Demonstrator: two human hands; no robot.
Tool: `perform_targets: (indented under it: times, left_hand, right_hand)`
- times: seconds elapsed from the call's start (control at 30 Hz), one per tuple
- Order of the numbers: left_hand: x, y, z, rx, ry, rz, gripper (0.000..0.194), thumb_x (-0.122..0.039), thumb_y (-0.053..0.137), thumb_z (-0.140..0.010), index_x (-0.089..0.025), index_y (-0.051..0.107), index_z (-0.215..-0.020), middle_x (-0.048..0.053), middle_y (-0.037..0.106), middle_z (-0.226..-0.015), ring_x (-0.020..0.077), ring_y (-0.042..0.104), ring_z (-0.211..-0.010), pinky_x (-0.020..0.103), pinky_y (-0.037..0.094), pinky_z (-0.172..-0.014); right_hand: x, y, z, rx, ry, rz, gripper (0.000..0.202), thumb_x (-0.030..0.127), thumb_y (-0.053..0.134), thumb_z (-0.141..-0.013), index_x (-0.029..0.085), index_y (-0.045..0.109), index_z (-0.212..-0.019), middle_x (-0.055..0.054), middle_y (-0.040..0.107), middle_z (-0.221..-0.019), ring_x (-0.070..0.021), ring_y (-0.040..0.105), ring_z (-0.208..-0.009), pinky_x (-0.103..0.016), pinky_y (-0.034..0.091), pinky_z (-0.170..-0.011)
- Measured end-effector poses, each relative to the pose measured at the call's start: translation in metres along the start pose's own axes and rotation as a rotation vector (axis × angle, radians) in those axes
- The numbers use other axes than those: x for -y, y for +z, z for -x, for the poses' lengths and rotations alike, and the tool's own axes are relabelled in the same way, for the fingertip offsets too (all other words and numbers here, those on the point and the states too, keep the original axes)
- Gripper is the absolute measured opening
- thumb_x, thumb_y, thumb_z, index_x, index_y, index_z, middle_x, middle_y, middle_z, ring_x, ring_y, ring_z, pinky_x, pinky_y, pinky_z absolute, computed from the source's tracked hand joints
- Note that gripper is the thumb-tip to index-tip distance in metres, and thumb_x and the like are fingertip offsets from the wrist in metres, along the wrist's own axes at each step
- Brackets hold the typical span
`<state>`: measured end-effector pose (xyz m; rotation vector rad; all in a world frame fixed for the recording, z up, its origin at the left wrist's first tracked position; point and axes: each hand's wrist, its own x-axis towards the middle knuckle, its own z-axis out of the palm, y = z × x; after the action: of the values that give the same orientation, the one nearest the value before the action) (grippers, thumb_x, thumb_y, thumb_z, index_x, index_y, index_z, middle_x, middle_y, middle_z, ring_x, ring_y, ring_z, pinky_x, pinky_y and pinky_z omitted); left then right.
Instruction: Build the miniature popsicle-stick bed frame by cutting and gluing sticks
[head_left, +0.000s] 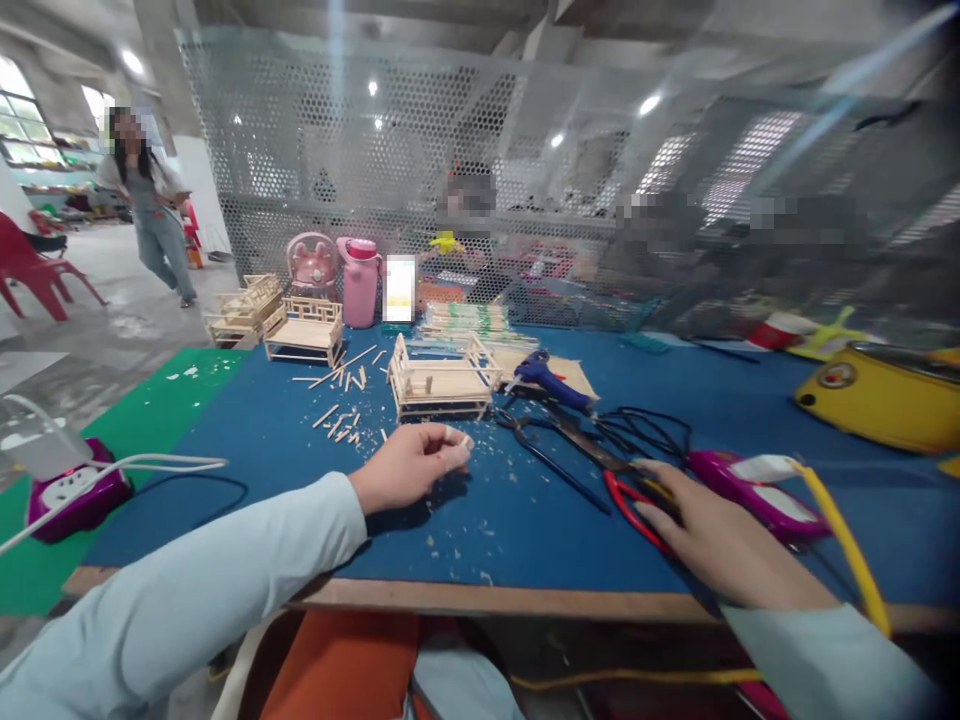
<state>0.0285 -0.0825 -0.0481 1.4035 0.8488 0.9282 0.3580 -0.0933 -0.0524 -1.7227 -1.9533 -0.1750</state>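
Observation:
My left hand [416,462] is above the blue table mat, thumb and fingers pinched together. White patches show at its fingertips; whatever may be between them is too small to make out. In front of it stands a small wooden model bed [444,385] built from thin sticks. At the right, my right hand [697,520] is closed around the red handles of a pair of scissors [636,508], whose blades point away toward the back. Beside the blades lie pliers [551,460] with dark handles and a blue glue gun [551,378].
More stick models [304,332] stand back left, near cut stick pieces [345,425]. Behind are a pink bottle [361,285], a lit phone [399,288] and bundled sticks [472,322]. Purple power strips [757,495] with cords flank the mat. A person [150,200] is at far left.

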Motion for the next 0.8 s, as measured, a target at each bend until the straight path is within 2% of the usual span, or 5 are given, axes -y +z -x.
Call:
perform_targets:
  times: [0.17, 0.3, 0.47, 0.57, 0.8]
  left_hand:
    - [-0.002, 0.001, -0.001, -0.08, 0.018, 0.011, 0.023, -0.034, 0.066, -0.072, -0.013, 0.057, -0.072, -0.005, 0.054, -0.061, 0.0015, 0.035, -0.042, 0.017, 0.03, -0.043]
    - [0.0, 0.0, -0.002, -0.129, 0.028, 0.026, 0.03, -0.041, 0.068, -0.069, -0.012, 0.059, -0.077, -0.005, 0.051, -0.061, 0.0027, 0.037, -0.044, 0.017, 0.032, -0.04]
    - [0.0, 0.002, 0.0, -0.144, 0.026, 0.045, 0.04, -0.051, 0.065, -0.069, -0.012, 0.063, -0.081, -0.002, 0.055, -0.067, 0.0035, 0.04, -0.046, 0.016, 0.035, -0.04]
    - [-0.001, 0.003, 0.002, -0.155, 0.055, 0.059, 0.043, -0.052, 0.066, -0.068, -0.012, 0.064, -0.082, 0.0, 0.056, -0.067, 0.004, 0.041, -0.048, 0.016, 0.035, -0.04]
    - [-0.003, 0.001, 0.003, -0.182, 0.126, 0.026, 0.031, -0.041, 0.064, -0.071, -0.011, 0.066, -0.082, -0.002, 0.052, -0.062, 0.0044, 0.038, -0.048, 0.017, 0.035, -0.044]
  right_hand:
    - [0.014, -0.011, 0.009, 0.189, 0.126, 0.033, 0.04, 0.031, 0.056, -0.068, 0.02, 0.058, -0.107, -0.011, 0.071, -0.077, -0.0296, 0.069, -0.068, -0.036, 0.052, -0.057]
    - [0.042, -0.022, 0.019, 0.099, 0.251, -0.085, 0.046, 0.048, 0.063, -0.063, 0.022, 0.062, -0.101, -0.007, 0.072, -0.073, -0.0299, 0.069, -0.066, -0.037, 0.053, -0.055]
    - [0.091, -0.013, 0.017, -0.098, -0.03, -0.214, 0.033, 0.043, 0.057, -0.072, 0.019, 0.063, -0.094, -0.006, 0.07, -0.073, -0.0229, 0.067, -0.063, -0.032, 0.054, -0.06]
    - [0.118, 0.002, 0.008, -0.016, -0.192, -0.274, 0.031, 0.024, 0.048, -0.077, 0.019, 0.057, -0.105, -0.005, 0.069, -0.076, -0.0173, 0.066, -0.061, -0.026, 0.053, -0.059]
    - [0.137, 0.031, -0.004, 0.124, -0.405, -0.325, 0.055, 0.008, 0.042, -0.062, 0.017, 0.051, -0.116, -0.012, 0.062, -0.112, -0.022, 0.059, -0.107, -0.036, 0.047, -0.092]
